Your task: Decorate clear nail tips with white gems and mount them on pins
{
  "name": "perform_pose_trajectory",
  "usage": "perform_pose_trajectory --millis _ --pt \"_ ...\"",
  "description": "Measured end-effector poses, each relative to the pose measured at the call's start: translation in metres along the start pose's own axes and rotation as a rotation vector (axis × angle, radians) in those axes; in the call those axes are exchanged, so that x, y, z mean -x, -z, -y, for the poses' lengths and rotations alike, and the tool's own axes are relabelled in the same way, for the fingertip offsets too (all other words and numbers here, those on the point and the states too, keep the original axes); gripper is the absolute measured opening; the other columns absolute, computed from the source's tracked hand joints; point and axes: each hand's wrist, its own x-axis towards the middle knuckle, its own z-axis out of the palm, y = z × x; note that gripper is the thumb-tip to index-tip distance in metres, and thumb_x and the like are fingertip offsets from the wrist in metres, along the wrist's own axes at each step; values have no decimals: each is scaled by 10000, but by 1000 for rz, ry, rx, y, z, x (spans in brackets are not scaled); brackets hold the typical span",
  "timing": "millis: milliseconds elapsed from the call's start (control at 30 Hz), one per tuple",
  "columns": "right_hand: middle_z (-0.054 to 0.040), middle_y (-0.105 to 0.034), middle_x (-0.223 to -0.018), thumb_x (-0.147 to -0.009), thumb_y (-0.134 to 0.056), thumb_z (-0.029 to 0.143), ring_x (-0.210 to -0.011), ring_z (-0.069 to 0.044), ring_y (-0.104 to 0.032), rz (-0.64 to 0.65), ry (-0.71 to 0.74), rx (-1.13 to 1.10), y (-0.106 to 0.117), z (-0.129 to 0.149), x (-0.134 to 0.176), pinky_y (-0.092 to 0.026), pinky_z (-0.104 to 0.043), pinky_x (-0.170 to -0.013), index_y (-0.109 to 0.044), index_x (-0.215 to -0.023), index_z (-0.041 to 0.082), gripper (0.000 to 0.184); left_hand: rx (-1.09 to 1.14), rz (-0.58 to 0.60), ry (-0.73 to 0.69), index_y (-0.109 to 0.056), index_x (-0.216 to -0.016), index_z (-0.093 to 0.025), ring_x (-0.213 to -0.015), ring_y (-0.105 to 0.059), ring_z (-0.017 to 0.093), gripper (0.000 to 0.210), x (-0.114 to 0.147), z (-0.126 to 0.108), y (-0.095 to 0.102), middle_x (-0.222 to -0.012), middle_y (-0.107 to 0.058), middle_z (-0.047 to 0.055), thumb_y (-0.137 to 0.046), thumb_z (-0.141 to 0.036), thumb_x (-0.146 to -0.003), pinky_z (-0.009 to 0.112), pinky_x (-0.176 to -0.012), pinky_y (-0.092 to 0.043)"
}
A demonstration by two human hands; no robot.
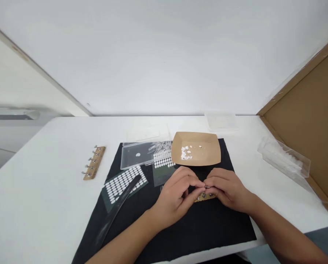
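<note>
My left hand (177, 194) and my right hand (228, 189) meet over a black cloth (186, 238), thumbs and fingertips closed together. Between the fingertips of both is a small shiny piece (207, 187), mostly covered by the fingers, so its kind is unclear. Just beneath them lies a cork-coloured strip (208, 198) with small metal posts, partly hidden by the hands. A matching strip with metal posts (94, 163) lies on the white table, far to the left.
Beyond the hands stands a brown paper tray (208, 159) with white bits. Leftward are sheets of white oval stickers (125, 183), a black nail file (120, 205) and a clear case (133, 156) with clear nail tips (161, 146). Another clear box (285, 157) sits right, near cardboard (304, 106).
</note>
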Motion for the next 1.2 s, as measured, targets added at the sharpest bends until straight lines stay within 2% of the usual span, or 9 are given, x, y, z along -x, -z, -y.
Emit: perform_pose_trajectory --millis 133,300,600,900,1200 --pt "-50 -692 -852 -1111 -522 318 -772 -178 -627 -19 1 -23 -2 3 0 -515 -302 -690 -687 -1021 204 220 40 -33 -29 -708 -1119 -195 -865 -650 167 169 -1 -1 1 -921 -698 68 -710 -117 -969 202 -563 -532" --pt "-32 -680 -837 -1114 -504 315 -752 -163 -615 -11 -49 -83 -3 6 1 -495 -285 -681 -660 -998 213 220 91 -44 -25 -706 -1168 -199 -873 -679 173 239 -1 -3 1 -926 -727 80 -728 -115 -945 159 -481 -527" --pt "-35 -657 -825 -1105 -528 303 -728 -164 -589 -35 -43 24 -4 7 1 -462 -286 -662 -655 -997 204 194 69 -74 43 -752 -1025 -176 -796 -680 141 134 -4 -5 0 -894 -730 83 -681 -92 -949 131 -449 -494" --pt "-31 -683 -812 -1105 -534 303 -695 -158 -580 -37 10 329 -10 5 7 -408 -308 -652 -675 -970 208 217 52 -81 109 -751 -942 -172 -688 -668 112 144 -2 0 -1 -860 -711 55 -676 -66 -879 134 -453 -519" --pt "-20 -663 -778 -1120 -520 319 -672 -152 -551 -20 -8 361 -9 8 4 -346 -314 -634 -660 -942 198 257 35 -85 98 -750 -908 -166 -670 -660 108 114 -4 2 -1 -827 -706 46 -707 -71 -862 125 -439 -520"
